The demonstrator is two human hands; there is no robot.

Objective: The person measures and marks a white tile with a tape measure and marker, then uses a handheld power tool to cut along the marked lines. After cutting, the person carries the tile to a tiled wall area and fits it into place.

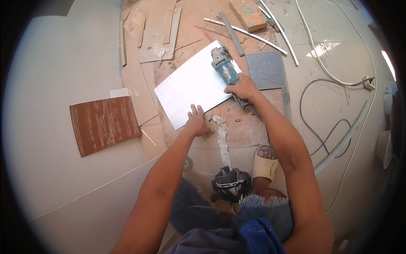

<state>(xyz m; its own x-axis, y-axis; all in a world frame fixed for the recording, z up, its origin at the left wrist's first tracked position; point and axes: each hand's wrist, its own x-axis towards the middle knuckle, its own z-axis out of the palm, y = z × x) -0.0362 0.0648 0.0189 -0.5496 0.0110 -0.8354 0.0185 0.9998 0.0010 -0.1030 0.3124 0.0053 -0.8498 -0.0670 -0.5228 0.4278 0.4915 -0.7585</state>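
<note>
A white tile [182,89] lies at an angle on dusty boards in the middle of the floor. My right hand [244,89] grips a teal angle grinder [225,67], whose head is over the tile's upper right part, near its edge. My left hand [197,120] has its fingers spread on the tile's lower edge, holding nothing. Just below the tile lies a torn pale strip [222,139], and a dark grey square tile [264,70] is at its right.
A brown tile [101,125] lies left. Offcuts [171,34], white strips [287,46] and a wooden block [247,15] lie beyond. Cables [302,106] run to a socket [368,83] at right, beside a long bar [342,137]. My sandalled foot [265,169] and dark cloth [228,182] are below.
</note>
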